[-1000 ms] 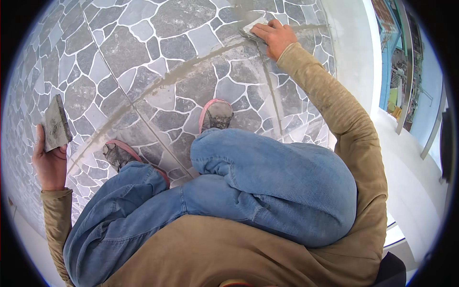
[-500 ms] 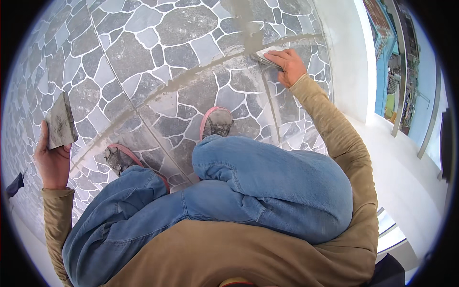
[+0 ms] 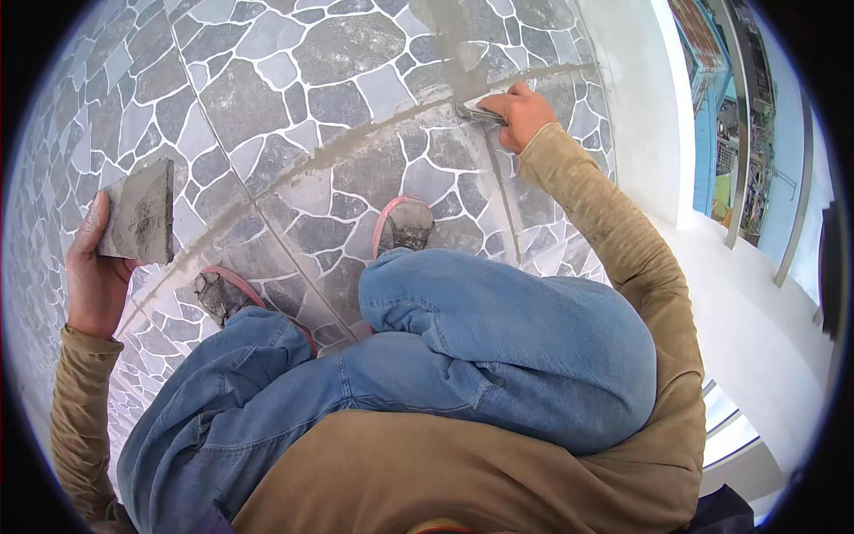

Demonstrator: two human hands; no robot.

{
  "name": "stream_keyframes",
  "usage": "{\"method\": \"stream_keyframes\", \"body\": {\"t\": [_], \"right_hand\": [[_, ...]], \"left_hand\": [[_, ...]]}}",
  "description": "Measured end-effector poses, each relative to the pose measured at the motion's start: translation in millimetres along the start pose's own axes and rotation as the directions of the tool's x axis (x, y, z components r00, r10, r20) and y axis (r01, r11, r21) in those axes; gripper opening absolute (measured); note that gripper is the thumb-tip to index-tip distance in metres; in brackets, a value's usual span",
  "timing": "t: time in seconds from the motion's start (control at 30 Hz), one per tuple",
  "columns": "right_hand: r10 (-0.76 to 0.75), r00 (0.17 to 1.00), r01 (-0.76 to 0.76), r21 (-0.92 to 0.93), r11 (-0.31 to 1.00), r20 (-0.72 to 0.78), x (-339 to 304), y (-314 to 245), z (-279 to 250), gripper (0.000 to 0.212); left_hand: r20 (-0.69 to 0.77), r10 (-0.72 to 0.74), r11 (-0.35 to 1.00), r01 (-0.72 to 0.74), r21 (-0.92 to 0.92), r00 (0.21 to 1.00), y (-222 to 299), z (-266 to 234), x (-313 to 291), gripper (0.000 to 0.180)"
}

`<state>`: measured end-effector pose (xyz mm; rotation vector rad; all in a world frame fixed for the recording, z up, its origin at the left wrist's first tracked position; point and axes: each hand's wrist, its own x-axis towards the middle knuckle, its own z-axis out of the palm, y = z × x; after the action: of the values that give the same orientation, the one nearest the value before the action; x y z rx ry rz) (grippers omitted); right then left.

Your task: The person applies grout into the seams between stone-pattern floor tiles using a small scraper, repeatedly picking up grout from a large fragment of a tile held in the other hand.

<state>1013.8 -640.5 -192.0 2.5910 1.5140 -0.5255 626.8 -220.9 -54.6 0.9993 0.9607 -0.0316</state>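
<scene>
My left hand [image 3: 96, 280] grips a flat, roughly square grey slab [image 3: 142, 214] by its near left edge, thumb along the side. Smears of grey mortar coat the slab; most of the fingers are hidden beneath it. At the far right, my right hand [image 3: 527, 116] is closed around a small flat scraper [image 3: 478, 109]. Its blade rests against the stone-patterned floor [image 3: 347, 44] where two grey mortar-filled joints [image 3: 374, 131] meet. The scraper's handle is hidden in the palm.
My mortar-stained, pink-edged shoes [image 3: 409, 224] stand on the floor below the long joint. A white low wall [image 3: 636, 116] runs along the right side, with metal railing bars [image 3: 742, 116] beyond it. My bent knees [image 3: 498, 329] fill the near middle.
My left hand has shifted slightly and turned the slab, so more of its broad face shows, farther right. My right hand has drawn the scraper a little left and nearer along the joint.
</scene>
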Motion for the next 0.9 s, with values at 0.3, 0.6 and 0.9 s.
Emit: {"method": "stream_keyframes", "body": {"t": [0.3, 0.6, 0.9], "right_hand": [[0.238, 0.959, -0.234, 0.045, 0.971, -0.153, 7, -9, 27, 0.05], [0.117, 0.993, -0.082, 0.801, 0.593, 0.015, -3, -123, -4, 0.057], [0.064, 0.776, 0.476, 0.65, 0.593, -0.627, 6, -248, -106, 0.062]], "left_hand": [[-0.002, 0.096, 0.995, -0.096, 0.019, 0.995, -9, 42, 41, 0.041], [0.194, -0.228, 0.946, 0.264, -0.188, 0.954, -57, 73, 49, 0.039], [0.232, -0.095, 0.829, 0.206, -0.519, 0.968, -30, 121, 34, 0.038]]}}
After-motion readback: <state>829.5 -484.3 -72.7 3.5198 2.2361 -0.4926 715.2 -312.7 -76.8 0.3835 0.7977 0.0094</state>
